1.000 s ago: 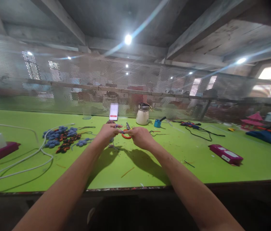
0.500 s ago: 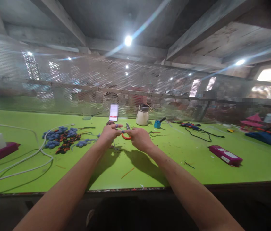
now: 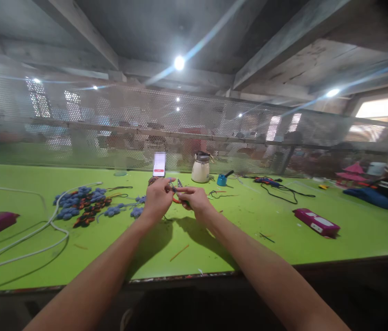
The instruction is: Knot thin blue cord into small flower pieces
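My left hand [image 3: 159, 197] is closed, thumb and forefinger pinching a thin blue-grey cord [image 3: 172, 185]. My right hand [image 3: 195, 200] is close beside it, fingers bent and pressed together at the same cord; whatever else it grips is too small to make out. Just behind the fingertips are scissors [image 3: 179, 183] with orange handles, partly covered by my right hand. To the left of my left hand lie blue knotted flower-shaped pieces [image 3: 113, 210], and a brown coil [image 3: 152, 180] shows partly behind that hand.
A pile of blue and black-orange knotted pieces [image 3: 76, 202] lies left, near a white cable [image 3: 54, 216] and purple power strip [image 3: 2, 225]. Behind stand a phone [image 3: 159, 164], cream jug [image 3: 200, 170] and blue pot [image 3: 222, 179]. Another purple strip [image 3: 316, 222] is right.
My hands have come closer together, and the right fingers have curled in more. More blue pieces show beside my left hand. The view has shifted slightly.
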{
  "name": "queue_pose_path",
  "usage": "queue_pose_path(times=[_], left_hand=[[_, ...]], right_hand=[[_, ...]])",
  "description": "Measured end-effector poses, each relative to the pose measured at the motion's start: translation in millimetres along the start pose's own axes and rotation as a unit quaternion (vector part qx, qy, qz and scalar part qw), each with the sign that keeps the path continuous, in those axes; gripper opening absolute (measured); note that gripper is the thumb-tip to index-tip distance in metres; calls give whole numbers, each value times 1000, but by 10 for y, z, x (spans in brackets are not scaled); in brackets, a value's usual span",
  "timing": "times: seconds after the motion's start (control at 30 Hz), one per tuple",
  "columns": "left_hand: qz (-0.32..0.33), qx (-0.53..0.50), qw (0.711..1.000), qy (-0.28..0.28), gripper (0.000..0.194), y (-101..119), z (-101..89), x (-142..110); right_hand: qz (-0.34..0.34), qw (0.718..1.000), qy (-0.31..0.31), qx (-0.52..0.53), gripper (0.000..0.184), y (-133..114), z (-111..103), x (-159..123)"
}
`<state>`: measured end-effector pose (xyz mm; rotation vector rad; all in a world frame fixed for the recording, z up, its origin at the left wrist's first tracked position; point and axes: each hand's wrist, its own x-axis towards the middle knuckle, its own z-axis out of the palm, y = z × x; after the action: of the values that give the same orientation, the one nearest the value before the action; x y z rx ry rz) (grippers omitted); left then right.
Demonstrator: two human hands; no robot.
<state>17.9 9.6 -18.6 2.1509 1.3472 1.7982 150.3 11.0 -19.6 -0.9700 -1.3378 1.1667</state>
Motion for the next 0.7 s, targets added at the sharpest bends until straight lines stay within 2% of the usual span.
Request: queue_pose_path(times=[0.07,0.13,0.23,0.3,0.33,0.4,0.47,0.6,0.63,0.7], left_hand=[[-36,-39,998,16,33,3,11,-1],[-125,-140,982,19,35,-6,4,21],[-242,-332,912,-19,38,-24,-64,83],[-280,-412,865,-58,39,-28,-141,126],[-290,-427,853,-76,40,-28,-180,145],[-291,-418,854,-107,41,-28,-250,174],[-280,-384,871,-127,43,-35,-296,192],[-272,-342,889,-135,41,-57,-335,210],[-272,-341,890,-133,40,-60,-339,213],[-268,-345,891,-128,37,-57,-345,215]], right_hand=[[15,997,3,72,34,2,39,-33],[10,994,3,105,36,5,67,-59],[-37,995,-10,90,37,16,54,-44],[-110,993,-22,25,34,20,-3,-2],[-159,986,-29,-26,32,17,-44,22],[-271,948,-48,-163,27,-3,-139,58],[-342,883,-63,-315,28,-41,-223,64],[-372,744,-42,-553,39,-149,-285,-6],[-372,720,-37,-585,42,-176,-280,-29],[-364,691,-33,-624,45,-221,-261,-67]])
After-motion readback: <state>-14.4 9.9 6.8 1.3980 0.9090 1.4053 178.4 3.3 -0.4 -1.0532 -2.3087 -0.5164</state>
